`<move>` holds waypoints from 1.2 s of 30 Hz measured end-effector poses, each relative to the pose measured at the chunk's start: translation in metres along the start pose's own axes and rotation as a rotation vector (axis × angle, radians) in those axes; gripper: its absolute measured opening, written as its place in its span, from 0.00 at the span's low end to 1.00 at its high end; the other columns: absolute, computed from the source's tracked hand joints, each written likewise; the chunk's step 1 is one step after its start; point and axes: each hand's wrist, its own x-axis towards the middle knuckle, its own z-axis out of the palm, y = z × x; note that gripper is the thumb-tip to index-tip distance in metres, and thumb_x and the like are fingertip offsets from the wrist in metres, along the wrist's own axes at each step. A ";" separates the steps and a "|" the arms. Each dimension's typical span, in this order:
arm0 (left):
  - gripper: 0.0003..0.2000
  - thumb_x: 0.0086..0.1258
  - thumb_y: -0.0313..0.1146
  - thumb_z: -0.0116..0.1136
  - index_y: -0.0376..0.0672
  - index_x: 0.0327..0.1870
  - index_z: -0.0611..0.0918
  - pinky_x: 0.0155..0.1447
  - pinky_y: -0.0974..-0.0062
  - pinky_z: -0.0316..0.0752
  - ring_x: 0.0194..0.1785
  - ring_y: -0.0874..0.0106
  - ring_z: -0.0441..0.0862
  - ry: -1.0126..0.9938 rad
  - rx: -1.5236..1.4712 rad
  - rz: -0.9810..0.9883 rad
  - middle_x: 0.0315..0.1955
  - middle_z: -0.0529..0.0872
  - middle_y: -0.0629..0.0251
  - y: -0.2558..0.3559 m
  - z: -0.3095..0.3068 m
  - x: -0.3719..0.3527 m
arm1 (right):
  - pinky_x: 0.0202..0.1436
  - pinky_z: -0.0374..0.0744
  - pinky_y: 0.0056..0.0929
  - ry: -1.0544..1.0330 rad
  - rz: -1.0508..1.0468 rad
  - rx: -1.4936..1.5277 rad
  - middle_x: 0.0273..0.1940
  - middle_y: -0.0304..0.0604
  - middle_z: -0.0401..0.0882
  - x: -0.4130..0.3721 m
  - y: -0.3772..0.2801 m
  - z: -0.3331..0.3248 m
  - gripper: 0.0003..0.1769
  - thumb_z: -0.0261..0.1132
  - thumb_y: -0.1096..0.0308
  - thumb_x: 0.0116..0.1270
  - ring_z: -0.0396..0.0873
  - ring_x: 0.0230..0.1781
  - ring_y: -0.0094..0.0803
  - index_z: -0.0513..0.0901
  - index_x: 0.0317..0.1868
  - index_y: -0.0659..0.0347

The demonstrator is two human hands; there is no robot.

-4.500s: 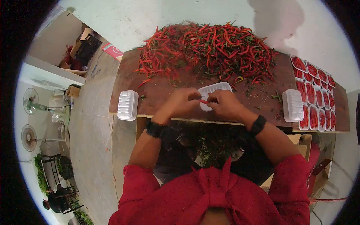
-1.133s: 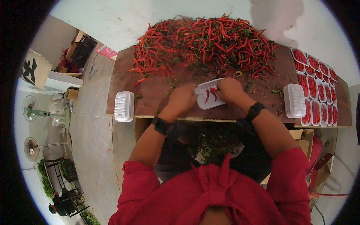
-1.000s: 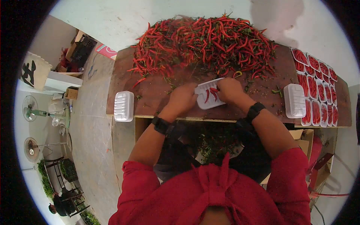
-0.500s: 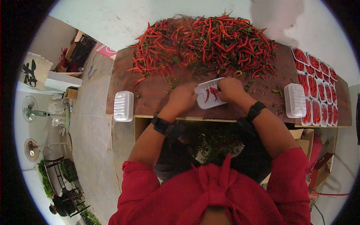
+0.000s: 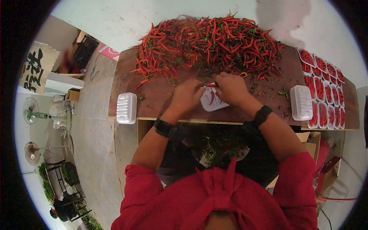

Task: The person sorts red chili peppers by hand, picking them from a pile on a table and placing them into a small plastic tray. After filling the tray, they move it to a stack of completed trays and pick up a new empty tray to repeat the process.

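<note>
A red chili pepper (image 5: 210, 85) stretches between my two hands above a white plastic tray (image 5: 217, 104). My right hand (image 5: 232, 89) is closed in a pinch on its right end. On the other side, my left hand (image 5: 186, 95) has curled fingers meeting the chili's left end; its exact grip is partly hidden. At least one more chili lies inside the tray, which sits near the table's front edge under my hands. Just beyond is a big heap of red chilies (image 5: 214, 44) with green stems.
The brown table (image 5: 161, 109) carries stacked white trays at the left (image 5: 126, 109) and right (image 5: 301, 102). Further right stand several rows of chili-filled trays (image 5: 322, 88). A yellowish curled chili (image 5: 243, 75) and loose green stems (image 5: 283, 92) lie about. A wall rises behind the heap.
Both hands have lifted slightly away from the tray's sides and drawn in above its far edge. One chili is now up between my fingers, and fewer show in the tray.
</note>
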 end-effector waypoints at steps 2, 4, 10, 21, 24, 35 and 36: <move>0.10 0.57 0.34 0.58 0.39 0.35 0.79 0.41 0.63 0.73 0.38 0.56 0.78 0.014 -0.044 -0.012 0.33 0.81 0.55 0.005 -0.004 0.001 | 0.38 0.76 0.39 0.005 -0.038 -0.022 0.33 0.45 0.75 0.000 -0.003 -0.002 0.11 0.62 0.68 0.50 0.77 0.36 0.43 0.77 0.35 0.60; 0.08 0.57 0.33 0.58 0.38 0.33 0.79 0.39 0.64 0.73 0.36 0.56 0.79 -0.017 -0.103 -0.075 0.31 0.81 0.55 0.009 -0.007 0.002 | 0.37 0.76 0.38 0.011 -0.076 -0.043 0.32 0.44 0.75 0.000 -0.005 -0.002 0.10 0.61 0.69 0.50 0.77 0.36 0.42 0.76 0.34 0.60; 0.06 0.56 0.31 0.57 0.38 0.32 0.79 0.38 0.64 0.72 0.35 0.56 0.78 0.022 -0.112 -0.045 0.29 0.81 0.55 0.006 -0.006 0.001 | 0.36 0.76 0.37 0.096 -0.153 -0.049 0.32 0.44 0.74 -0.003 -0.008 -0.002 0.09 0.61 0.69 0.50 0.76 0.35 0.42 0.76 0.34 0.59; 0.10 0.58 0.35 0.54 0.38 0.33 0.80 0.40 0.66 0.74 0.36 0.58 0.80 -0.098 -0.135 -0.139 0.29 0.82 0.54 0.005 -0.011 0.003 | 0.40 0.76 0.42 -0.143 0.105 0.051 0.35 0.49 0.79 -0.001 -0.010 -0.018 0.16 0.63 0.69 0.49 0.77 0.38 0.46 0.79 0.41 0.57; 0.11 0.58 0.37 0.53 0.39 0.32 0.80 0.40 0.64 0.74 0.36 0.56 0.80 -0.087 -0.054 -0.201 0.29 0.82 0.53 -0.006 -0.007 0.002 | 0.41 0.76 0.43 -0.271 0.189 0.015 0.35 0.50 0.80 -0.001 -0.003 -0.027 0.15 0.63 0.68 0.48 0.78 0.39 0.47 0.81 0.39 0.57; 0.12 0.61 0.40 0.53 0.40 0.38 0.78 0.43 0.58 0.73 0.40 0.53 0.79 -0.222 0.176 -0.229 0.35 0.82 0.52 -0.014 -0.003 0.000 | 0.42 0.77 0.42 -0.418 0.233 -0.112 0.36 0.51 0.80 0.002 0.015 0.003 0.15 0.62 0.70 0.47 0.78 0.40 0.47 0.81 0.39 0.56; 0.13 0.61 0.40 0.53 0.40 0.39 0.77 0.44 0.58 0.73 0.41 0.53 0.79 -0.258 0.174 -0.235 0.36 0.81 0.52 -0.011 -0.003 -0.001 | 0.42 0.77 0.42 -0.425 0.218 -0.111 0.36 0.51 0.80 0.002 0.013 0.001 0.15 0.62 0.71 0.47 0.78 0.39 0.47 0.81 0.39 0.56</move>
